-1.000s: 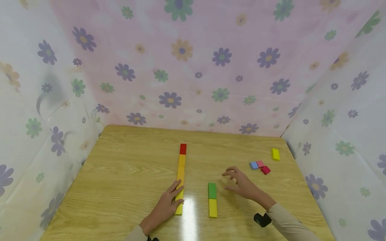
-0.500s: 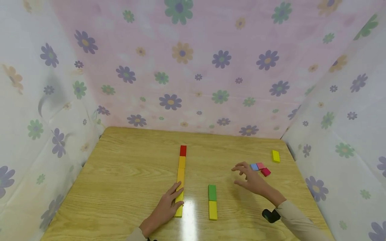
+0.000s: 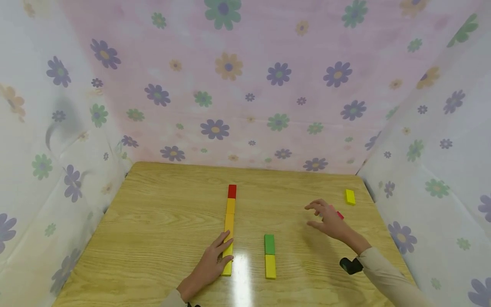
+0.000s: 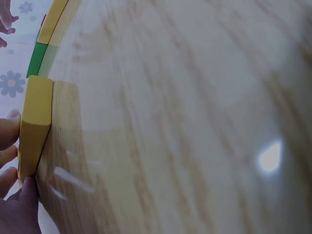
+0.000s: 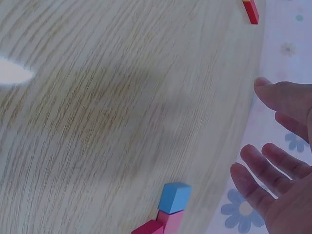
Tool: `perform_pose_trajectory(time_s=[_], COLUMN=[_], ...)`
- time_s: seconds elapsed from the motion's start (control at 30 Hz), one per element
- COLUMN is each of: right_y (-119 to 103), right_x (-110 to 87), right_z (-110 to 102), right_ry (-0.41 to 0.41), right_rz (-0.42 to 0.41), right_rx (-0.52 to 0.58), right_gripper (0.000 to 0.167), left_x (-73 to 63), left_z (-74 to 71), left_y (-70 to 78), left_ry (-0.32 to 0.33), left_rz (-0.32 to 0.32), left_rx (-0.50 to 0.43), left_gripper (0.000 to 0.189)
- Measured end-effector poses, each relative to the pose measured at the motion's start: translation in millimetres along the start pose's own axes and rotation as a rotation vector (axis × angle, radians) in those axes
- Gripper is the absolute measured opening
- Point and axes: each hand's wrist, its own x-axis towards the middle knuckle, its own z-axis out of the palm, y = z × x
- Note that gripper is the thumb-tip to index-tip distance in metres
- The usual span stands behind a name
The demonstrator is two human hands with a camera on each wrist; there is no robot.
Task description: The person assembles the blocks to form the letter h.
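The left hand [image 3: 209,262], fingers apart, rests on a straight row of smooth blocks [image 3: 229,221] on the table [image 3: 165,213]: yellow nearest, orange beyond, red farthest. The right hand [image 3: 329,221], fingers apart, hovers near small blue, pink and crimson blocks [image 5: 170,219].

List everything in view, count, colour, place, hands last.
Table: one, brown, centre
Floral cloth: number unclear, pink-white, surrounding
Red block: one, red, heading long row
Orange blocks: two visible, orange, long row
Green block: one, green, short row
Yellow blocks: at least three, yellow, near row-ends, far right
Clustered blocks: three, blue, pink, crimson, right
Wrist devices: two, black, wrists
Sleeves: two, beige, bottom
Left hand: one, on long row
Right hand: one, over table, right
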Motion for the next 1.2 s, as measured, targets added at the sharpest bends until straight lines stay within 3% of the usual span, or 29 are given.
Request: perform_pose_trajectory(time_s=[0.2, 0.43, 1.2], right_y=[15, 26, 80], right_x=[-1.4, -2.8, -3.6], right_z=[-6, -17, -38], right_ry=[0.029, 0.069, 0.073], right_rz=[0.014, 0.042, 0.123], right_rx=[-0.048, -0.024, -0.107], right_gripper=[0.038, 0.036, 0.043], left_x=[0.2, 0.0, 0.5], left_z=[0.3, -1.0, 2.3], left_y=[-1.6, -1.4, -5.1], left_ry=[-0.014, -0.007, 0.016], left_rz=[-0.011, -0.012, 0.017], left_rx=[-0.006, -0.005, 0.017], left_gripper=[0.051, 0.051, 0.05])
